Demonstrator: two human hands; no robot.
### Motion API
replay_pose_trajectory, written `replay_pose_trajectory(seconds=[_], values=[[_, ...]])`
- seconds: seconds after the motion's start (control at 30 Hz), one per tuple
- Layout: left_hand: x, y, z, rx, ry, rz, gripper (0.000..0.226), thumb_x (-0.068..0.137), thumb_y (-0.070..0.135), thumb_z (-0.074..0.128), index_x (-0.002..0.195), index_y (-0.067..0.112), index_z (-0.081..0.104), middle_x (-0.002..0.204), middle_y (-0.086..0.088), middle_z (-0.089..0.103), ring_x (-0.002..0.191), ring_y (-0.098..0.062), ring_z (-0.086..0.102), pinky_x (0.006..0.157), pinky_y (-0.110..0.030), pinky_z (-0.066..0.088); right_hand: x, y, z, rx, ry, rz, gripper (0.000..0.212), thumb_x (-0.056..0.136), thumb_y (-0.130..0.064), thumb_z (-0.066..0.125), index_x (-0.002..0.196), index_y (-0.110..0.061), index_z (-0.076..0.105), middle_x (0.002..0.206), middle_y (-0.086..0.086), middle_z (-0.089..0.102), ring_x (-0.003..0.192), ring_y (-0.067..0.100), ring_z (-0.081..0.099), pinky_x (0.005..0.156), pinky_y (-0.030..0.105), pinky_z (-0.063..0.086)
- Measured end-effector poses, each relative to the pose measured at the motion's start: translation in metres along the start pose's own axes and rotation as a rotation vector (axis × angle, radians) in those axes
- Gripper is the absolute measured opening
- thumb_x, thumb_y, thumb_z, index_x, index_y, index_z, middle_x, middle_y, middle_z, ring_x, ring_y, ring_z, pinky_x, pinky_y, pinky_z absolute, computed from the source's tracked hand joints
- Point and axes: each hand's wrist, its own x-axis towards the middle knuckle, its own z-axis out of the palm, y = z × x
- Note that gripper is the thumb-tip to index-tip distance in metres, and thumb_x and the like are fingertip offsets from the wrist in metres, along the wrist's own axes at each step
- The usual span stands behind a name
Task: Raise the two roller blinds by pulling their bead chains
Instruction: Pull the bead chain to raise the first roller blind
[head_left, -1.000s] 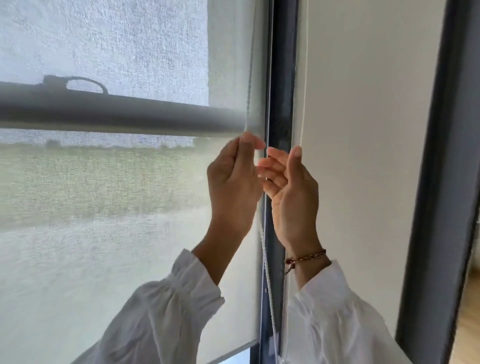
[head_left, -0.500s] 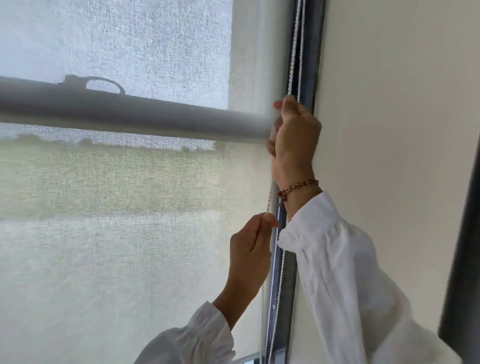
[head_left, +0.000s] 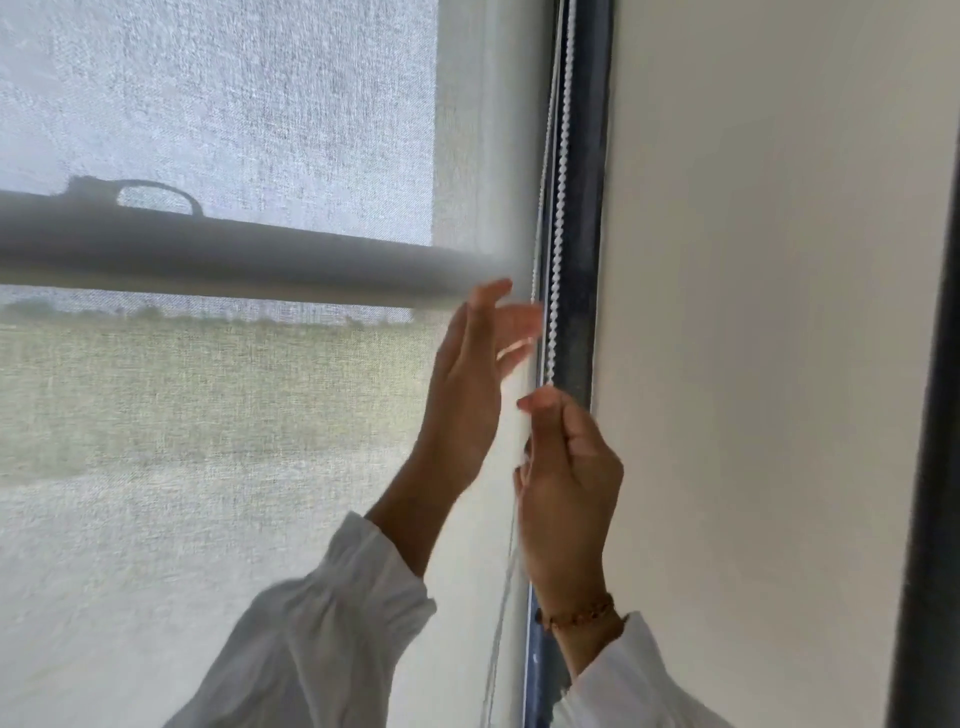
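The white plastic bead chain (head_left: 557, 218) hangs vertically along the dark window frame post (head_left: 587, 208), between the translucent grey woven roller blind (head_left: 208, 467) on the left and the opaque cream roller blind (head_left: 769, 312) on the right. Two strands are visible: a beaded front strand and a thinner, blurred strand just beside it to the left.

Right hand (head_left: 569, 467): grip closed on the bead chain. Thumb and forefinger pinch the beaded strand at the top of the fist; the chain enters the grip from above and runs straight up out of view. A beaded brown bracelet (head_left: 579, 616) sits at the wrist above a white sleeve cuff.

Left hand (head_left: 472, 384): grip open, holding nothing. The fingers are spread and blurred, their tips level with the chain, just beside the left strand and higher than the right-hand pinch. Contact with the strand cannot be determined.

Below the right hand, a slack strand hangs down along the edge of the grey blind. A horizontal rail with a handle shows through the grey fabric.
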Motion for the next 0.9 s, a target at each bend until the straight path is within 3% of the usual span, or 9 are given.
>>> replay_pose_trajectory(seconds=[0.07, 0.13, 0.2, 0.3, 0.4, 0.53, 0.63, 0.77, 0.9], values=[[0.02, 0.023, 0.004, -0.048, -0.042, 0.01, 0.043, 0.097, 0.037, 0.026, 0.122, 0.009, 0.046, 0.11, -0.01, 0.06, 0.104, -0.026, 0.06, 0.099, -0.04, 0.046, -0.012, 0.006, 0.001, 0.024, -0.001, -0.021, 0.024, 0.087, -0.042, 0.055, 0.083, -0.023, 0.068, 0.054, -0.02, 0.054, 0.048, -0.001, 0.05, 0.055, 0.017, 0.038], [0.035, 0.044, 0.01, -0.126, -0.086, -0.045, 0.041, 0.096, 0.038, 0.031, 0.122, 0.009, 0.045, 0.107, -0.009, 0.061, 0.089, -0.022, 0.064, 0.078, -0.032, 0.055, -0.019, 0.008, 0.003, 0.003, 0.01, -0.065, 0.034, 0.084, -0.054, 0.049, 0.088, -0.025, 0.066, 0.052, -0.023, 0.054, 0.045, 0.001, 0.05, 0.053, 0.013, 0.037], [0.045, 0.058, 0.016, -0.174, -0.095, -0.154, 0.037, 0.095, 0.04, 0.038, 0.113, 0.01, 0.051, 0.084, -0.003, 0.058, 0.059, -0.01, 0.053, 0.048, -0.02, 0.042, -0.022, 0.005, 0.004, -0.005, 0.006, -0.093, 0.039, 0.084, -0.06, 0.044, 0.091, -0.027, 0.063, 0.051, -0.024, 0.053, 0.044, 0.002, 0.049, 0.051, 0.009, 0.035], [0.051, 0.057, 0.03, -0.165, 0.029, -0.129, 0.029, 0.096, 0.032, 0.041, 0.093, 0.011, 0.06, 0.054, 0.006, 0.034, 0.04, -0.004, 0.024, 0.033, -0.016, 0.019, -0.022, 0.0, 0.007, 0.03, -0.027, -0.061, 0.03, 0.086, -0.05, 0.046, 0.086, -0.026, 0.065, 0.051, -0.022, 0.054, 0.045, 0.002, 0.047, 0.053, 0.013, 0.035], [0.051, 0.049, 0.037, -0.179, 0.154, -0.008, 0.033, 0.096, 0.025, 0.041, 0.068, 0.016, 0.056, 0.046, 0.008, 0.027, 0.034, -0.004, 0.02, 0.033, -0.015, 0.017, -0.016, 0.002, 0.007, 0.076, -0.051, 0.05, 0.026, 0.087, -0.04, 0.05, 0.083, -0.02, 0.066, 0.048, -0.02, 0.052, 0.043, 0.002, 0.041, 0.051, 0.021, 0.033], [0.053, 0.043, 0.028, -0.187, 0.155, 0.047, 0.037, 0.096, 0.023, 0.041, 0.06, 0.017, 0.049, 0.042, 0.007, 0.026, 0.032, -0.004, 0.019, 0.034, -0.013, 0.016, -0.005, 0.002, 0.002, 0.273, -0.184, 0.297, 0.04, 0.081, -0.048, 0.047, 0.079, -0.012, 0.065, 0.047, -0.01, 0.048, 0.042, 0.005, 0.045, 0.046, 0.026, 0.043], [0.052, 0.04, 0.017, -0.172, 0.122, 0.085, 0.036, 0.096, 0.021, 0.042, 0.06, 0.017, 0.048, 0.039, 0.008, 0.026, 0.03, -0.005, 0.018, 0.034, -0.012, 0.015, 0.015, -0.001, -0.002, 0.414, -0.161, 0.435, 0.05, 0.077, -0.054, 0.037, 0.084, -0.013, 0.065, 0.066, 0.002, 0.062, 0.064, 0.013, 0.064, 0.07, 0.033, 0.055], [0.029, 0.015, 0.008, -0.047, 0.133, 0.07, 0.04, 0.093, 0.013, 0.044, 0.055, 0.024, 0.05, 0.035, 0.009, 0.031, 0.029, -0.005, 0.023, 0.036, -0.016, 0.02, 0.052, -0.016, -0.009, 0.455, -0.124, 0.462, 0.045, 0.093, -0.047, 0.03, 0.094, -0.015, 0.061, 0.096, 0.008, 0.067, 0.093, 0.019, 0.067, 0.084, 0.031, 0.052], [-0.019, -0.024, 0.004, 0.024, 0.071, -0.04, 0.037, 0.094, 0.012, 0.042, 0.059, 0.021, 0.048, 0.035, 0.01, 0.034, 0.03, -0.003, 0.026, 0.034, -0.016, 0.022, 0.075, -0.034, -0.001, 0.453, -0.13, 0.421, 0.033, 0.096, -0.036, 0.039, 0.093, -0.01, 0.06, 0.093, 0.01, 0.066, 0.09, 0.022, 0.068, 0.083, 0.033, 0.054]])
